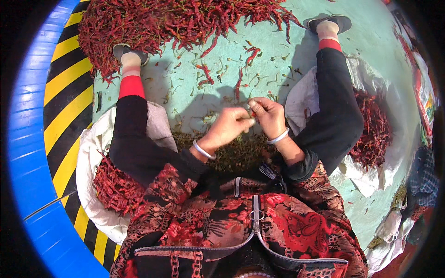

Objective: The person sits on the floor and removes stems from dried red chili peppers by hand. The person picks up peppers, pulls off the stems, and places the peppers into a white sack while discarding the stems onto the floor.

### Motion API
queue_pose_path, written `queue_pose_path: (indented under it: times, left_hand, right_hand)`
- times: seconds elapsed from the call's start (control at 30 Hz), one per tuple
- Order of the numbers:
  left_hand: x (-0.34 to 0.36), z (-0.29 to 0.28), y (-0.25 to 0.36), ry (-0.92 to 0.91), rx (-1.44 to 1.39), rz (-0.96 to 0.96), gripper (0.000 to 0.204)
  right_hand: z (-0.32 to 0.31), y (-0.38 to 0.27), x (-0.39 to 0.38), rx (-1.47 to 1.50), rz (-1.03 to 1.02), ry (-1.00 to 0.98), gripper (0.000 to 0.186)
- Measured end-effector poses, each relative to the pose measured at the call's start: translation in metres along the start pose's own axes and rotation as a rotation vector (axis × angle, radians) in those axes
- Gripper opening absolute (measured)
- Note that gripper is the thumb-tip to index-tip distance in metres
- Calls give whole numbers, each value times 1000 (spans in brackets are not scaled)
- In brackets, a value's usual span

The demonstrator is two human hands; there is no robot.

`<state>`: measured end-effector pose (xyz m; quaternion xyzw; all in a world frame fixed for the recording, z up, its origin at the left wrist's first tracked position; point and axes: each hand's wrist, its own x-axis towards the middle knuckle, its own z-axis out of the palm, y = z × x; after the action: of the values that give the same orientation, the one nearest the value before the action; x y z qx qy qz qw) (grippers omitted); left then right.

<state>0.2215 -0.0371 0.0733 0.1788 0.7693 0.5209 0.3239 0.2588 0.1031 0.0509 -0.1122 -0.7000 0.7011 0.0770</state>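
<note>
Over a loose greenish-brown stem heap (243, 155), the right hand (270, 116) pinches a small red chili (253, 113); the left hand (229, 126), fingertips together, apparently steadies it.

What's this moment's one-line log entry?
left hand: fingers together, grip unclear | right hand: pinching red chili, mostly hidden | below: stem heap | sides: white sacks holding chilies | ahead: red chili pile

Our right hand (270, 116) pinches a red chili (253, 114), mostly hidden by the fingers; our left hand (228, 125), thumb against fingers, sits just beside it. Beneath both lies a pile of greenish-brown stems (243, 155). White sacks (88, 157) holding red chilies (116, 187) flank our legs (132, 139), and a large chili heap (162, 21) spreads by our left shoe (119, 50).
</note>
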Motion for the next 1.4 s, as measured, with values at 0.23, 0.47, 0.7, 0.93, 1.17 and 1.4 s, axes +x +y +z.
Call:
queue_pose_path:
  times: [0.23, 0.47, 0.7, 0.93, 1.17, 1.4]
  left_hand:
    - [36, -17, 5, -229, 175, 385, 29]
    - [187, -39, -32, 412, 767, 54, 27]
    - [116, -22, -20, 184, 158, 130, 13]
    - [17, -3, -4, 222, 105, 86, 12]
    - [12, -9, -11, 190, 92, 27, 10]
    - [7, -16, 27, -513, -95, 464, 11]
  right_hand:
    - [-31, 1, 36, 664, 323, 173, 12]
    - [-21, 12, 34, 655, 444, -29, 11]
    - [-28, 14, 33, 420, 351, 35, 15]
    - [-3, 14, 13, -45, -69, 71, 13]
    - [7, -10, 10, -263, -329, -15, 14]
    - [-12, 30, 38, 239, 406, 129, 20]
